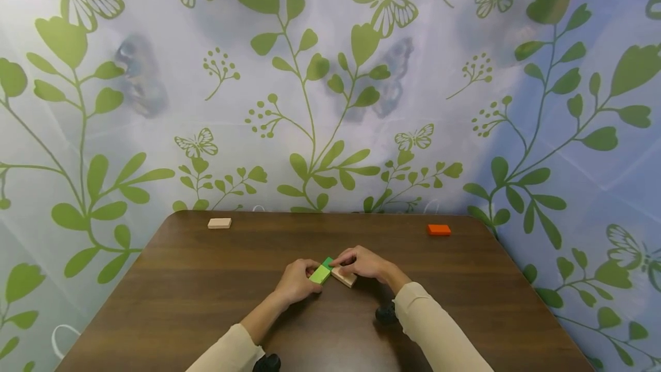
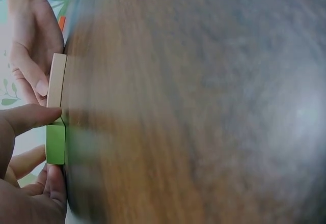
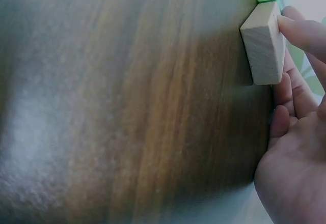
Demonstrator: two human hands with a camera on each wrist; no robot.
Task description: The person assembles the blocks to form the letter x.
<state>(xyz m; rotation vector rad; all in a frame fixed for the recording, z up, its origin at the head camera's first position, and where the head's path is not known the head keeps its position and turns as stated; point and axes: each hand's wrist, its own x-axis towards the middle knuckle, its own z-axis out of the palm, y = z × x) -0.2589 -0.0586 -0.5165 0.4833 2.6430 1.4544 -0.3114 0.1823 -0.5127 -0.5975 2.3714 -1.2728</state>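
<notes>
Left hand pinching lime-green rectangular block, right hand pinching pale rectangular wooden block. Blocks on brown wood-grain counter, touching; probably held both sides for steady contact.

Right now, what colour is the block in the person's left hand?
Light yellowish green; the block shows best in the head view.

It looks like a curtained-off nook, with butterfly-print cloth surrounding a wood-grain table.
</notes>
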